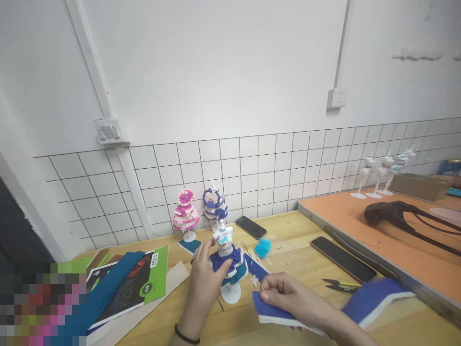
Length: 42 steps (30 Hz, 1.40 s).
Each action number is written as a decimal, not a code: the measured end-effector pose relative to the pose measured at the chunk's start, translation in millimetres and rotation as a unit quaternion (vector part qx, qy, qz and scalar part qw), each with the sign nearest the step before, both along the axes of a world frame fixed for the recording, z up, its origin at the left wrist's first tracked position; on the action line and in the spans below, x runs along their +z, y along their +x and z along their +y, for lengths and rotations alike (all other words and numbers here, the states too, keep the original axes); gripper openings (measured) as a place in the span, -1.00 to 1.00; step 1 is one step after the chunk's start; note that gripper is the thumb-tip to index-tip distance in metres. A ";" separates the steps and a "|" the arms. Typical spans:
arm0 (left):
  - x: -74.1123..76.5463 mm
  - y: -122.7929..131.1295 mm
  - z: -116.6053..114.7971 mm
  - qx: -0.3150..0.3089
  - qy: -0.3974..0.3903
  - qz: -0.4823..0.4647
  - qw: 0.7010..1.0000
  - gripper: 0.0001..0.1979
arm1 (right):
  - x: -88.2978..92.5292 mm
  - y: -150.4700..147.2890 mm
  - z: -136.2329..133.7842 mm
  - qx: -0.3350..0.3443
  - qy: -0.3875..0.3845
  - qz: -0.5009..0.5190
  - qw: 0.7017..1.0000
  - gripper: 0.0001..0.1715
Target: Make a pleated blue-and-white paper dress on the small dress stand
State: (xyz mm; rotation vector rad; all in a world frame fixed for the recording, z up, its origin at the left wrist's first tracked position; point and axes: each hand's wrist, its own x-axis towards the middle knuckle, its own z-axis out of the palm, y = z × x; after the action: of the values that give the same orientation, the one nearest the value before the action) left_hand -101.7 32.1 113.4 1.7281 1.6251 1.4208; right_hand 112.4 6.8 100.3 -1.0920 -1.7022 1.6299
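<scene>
My left hand (205, 274) grips a small white dress form (225, 238), its thumb on the front of the skirt and its fingers at the side and behind. The form stands upright on a round white base and wears a ruffled skirt (236, 269) in dark blue, white and teal. In my right hand (288, 293), thumb and fingers pinch a dark blue strip with a white edge (268, 306), whose material I cannot make out. Another length of blue strip (372, 300) lies beyond my right forearm. A white flower piece (254, 279) rests near the base.
Behind stand a pink-dressed form (186, 211) and a blue-dressed form (215, 204). Phones (251, 227) (342, 258), yellow-handled snips (342, 284), a clear round dish (288, 257) and light-blue squares (262, 248) lie about. Magazines (124, 288) are left; an orange-topped table (345, 218) is right.
</scene>
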 end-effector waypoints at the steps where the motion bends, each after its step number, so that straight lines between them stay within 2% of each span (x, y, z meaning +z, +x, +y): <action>1: -2.2 0.1 1.3 -0.001 -0.003 -0.015 1.000 -0.49 | 0.8 -0.2 1.3 -0.002 0.003 0.004 1.000 -0.49; 7: -9.6 0.5 5.0 -0.026 -0.036 -0.076 0.996 -0.45 | 7.9 -6.6 7.1 0.009 0.031 0.009 0.999 -0.51; 15: -11.1 -2.2 9.2 -0.066 -0.028 -0.190 0.979 -0.47 | 20.8 -18.5 10.6 0.030 0.032 0.036 0.998 -0.59; 19: -12.5 -11.3 13.2 -0.085 -0.030 -0.213 0.973 -0.40 | 21.5 -22.1 9.8 0.037 0.027 0.079 0.996 -0.62; 23: -7.5 -20.6 12.9 -0.138 -0.052 -0.247 0.958 -0.31 | 23.6 -18.5 10.1 0.033 0.029 0.105 0.993 -0.63; 28: 4.9 -21.2 3.8 -0.213 -0.092 -0.324 0.917 -0.14 | 33.8 -8.8 10.8 0.001 0.026 0.114 0.993 -0.60; 35: 14.6 -9.6 -9.5 -0.280 -0.139 -0.342 0.886 -0.31 | 38.5 4.2 15.7 -0.018 0.043 0.092 0.995 -0.59; 42: 6.5 -5.3 -9.2 -0.290 -0.151 -0.304 0.895 -0.43 | 34.3 5.6 19.5 -0.016 0.056 0.064 0.996 -0.61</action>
State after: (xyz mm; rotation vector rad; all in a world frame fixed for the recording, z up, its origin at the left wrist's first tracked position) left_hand -107.0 22.9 119.9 1.2485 0.8358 1.1607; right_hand 117.9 26.2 134.6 -0.9365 -1.6621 1.5304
